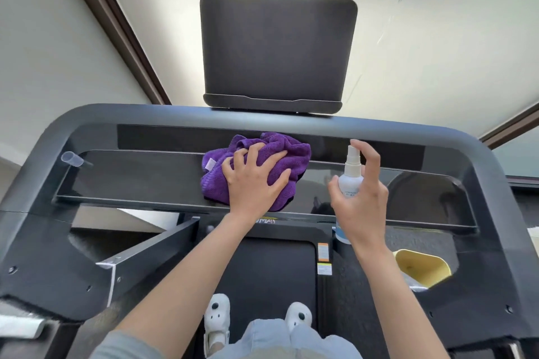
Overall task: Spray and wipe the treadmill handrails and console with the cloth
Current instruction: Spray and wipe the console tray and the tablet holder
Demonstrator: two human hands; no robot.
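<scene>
A bunched purple cloth (274, 151) lies on the glossy black console panel (140, 181) of the treadmill. My left hand (253, 181) presses down on the cloth with its fingers spread and a little bent over the folds. To its right, my right hand (361, 201) grips a small white spray bottle (351, 175) upright above the panel, the index finger raised over the nozzle top. A dark tablet-like screen (278, 52) stands above the console. The grey handrail frame (38, 160) curves around the console on both sides.
A clear plastic cap (71, 159) lies at the console's left end. A yellow bin (420, 268) sits at the lower right beside the treadmill. The black belt (274, 265) runs below, with my two white shoes (217, 318) on it. White walls are close in front.
</scene>
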